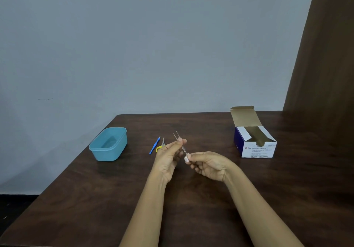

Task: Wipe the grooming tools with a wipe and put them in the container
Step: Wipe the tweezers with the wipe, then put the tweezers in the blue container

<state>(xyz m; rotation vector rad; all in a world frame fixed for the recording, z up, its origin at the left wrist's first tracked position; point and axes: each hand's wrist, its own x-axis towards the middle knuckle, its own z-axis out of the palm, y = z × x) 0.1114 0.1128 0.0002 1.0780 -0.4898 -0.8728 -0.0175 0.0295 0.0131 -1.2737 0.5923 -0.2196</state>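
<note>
My left hand (168, 155) pinches thin metal tweezers (177, 136) near their middle, tips pointing up and away. My right hand (207, 165) pinches a small white wipe (186, 158) folded round the lower end of the tweezers. Both hands hover above the dark wooden table (191, 189). A blue-handled tool (154, 145) and small scissors with yellow handles (161, 145) lie side by side on the table just left of my left hand; the hand hides part of the scissors' handles. The light blue container (97, 149) stands open at the left, with nothing visible in it.
An open box of alcohol swabs (255, 141) stands at the right, lid flap up. A grey wall runs behind the table. A brown panel (325, 55) rises at the far right. The table's left edge drops to a dark floor.
</note>
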